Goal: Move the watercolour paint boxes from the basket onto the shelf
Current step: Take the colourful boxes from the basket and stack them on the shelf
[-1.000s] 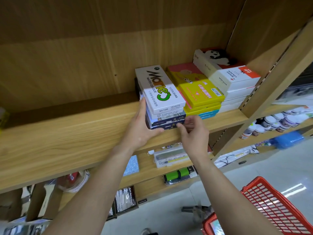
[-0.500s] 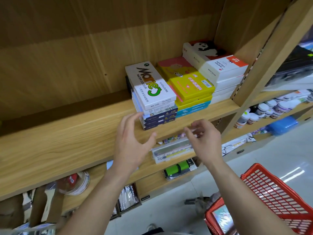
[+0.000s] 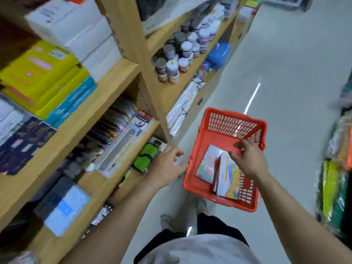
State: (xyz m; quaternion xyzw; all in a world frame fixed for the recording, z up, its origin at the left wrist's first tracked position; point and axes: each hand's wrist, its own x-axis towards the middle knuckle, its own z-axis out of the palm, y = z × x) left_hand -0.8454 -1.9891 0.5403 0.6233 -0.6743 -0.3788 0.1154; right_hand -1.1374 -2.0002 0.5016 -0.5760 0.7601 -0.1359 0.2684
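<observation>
Wooden shelf (image 3: 106,86) carries stacked boxes at reach height; the red basket (image 3: 224,195) sits on the floor beside it, holding the remaining paint boxes (image 3: 226,178). Right hand (image 3: 249,161) hovers spread above them, seemingly to grab; left hand (image 3: 167,166) hangs empty, fingers loose.

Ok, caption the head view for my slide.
Right hand reaches open into the red basket toward the remaining paint boxes; left hand hovers empty beside it.
</observation>
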